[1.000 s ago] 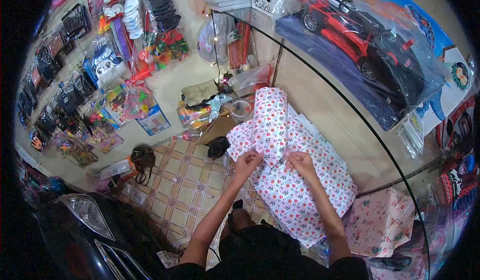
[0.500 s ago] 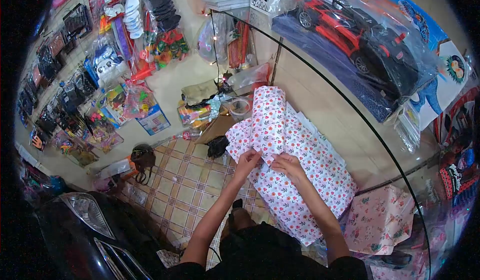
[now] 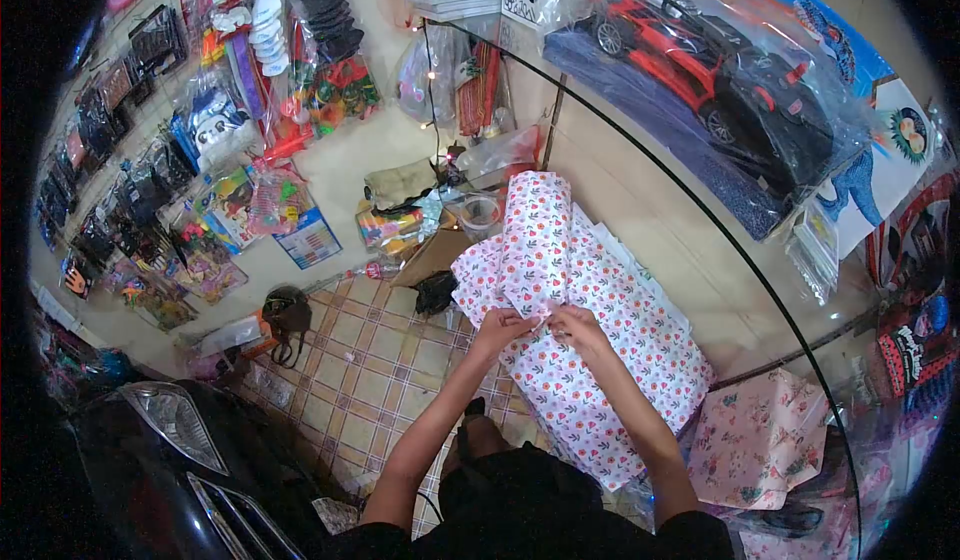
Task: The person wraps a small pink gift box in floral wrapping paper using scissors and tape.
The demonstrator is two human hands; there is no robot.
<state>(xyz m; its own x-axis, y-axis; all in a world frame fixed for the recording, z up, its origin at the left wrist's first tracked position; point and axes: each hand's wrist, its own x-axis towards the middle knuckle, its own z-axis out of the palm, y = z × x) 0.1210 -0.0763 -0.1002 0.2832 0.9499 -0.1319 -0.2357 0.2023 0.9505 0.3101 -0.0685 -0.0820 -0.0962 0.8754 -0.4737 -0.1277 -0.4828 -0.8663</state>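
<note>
A white wrapping paper (image 3: 630, 360) with a red and pink flower print lies spread in front of me, and a part wrapped in the same paper (image 3: 538, 220) rises at its top. Over the lower end of that part, my left hand (image 3: 503, 328) has its fingers pinched together at the paper's edge. Close on its right, my right hand (image 3: 577, 328) is closed too, fingertips bent inward. Between them is a small pale bit, too small to make out.
A glass counter edge (image 3: 700, 195) curves past on the right, with a bagged red and black toy car (image 3: 700, 70) above. Pink floral paper (image 3: 765, 440) lies lower right. A roll of tape (image 3: 480, 215) sits behind the paper. A black motorbike (image 3: 180, 440) stands lower left.
Both hands have drawn closer together over the paper. The right fingers have curled in more, and a small pale bit now shows between the hands.
</note>
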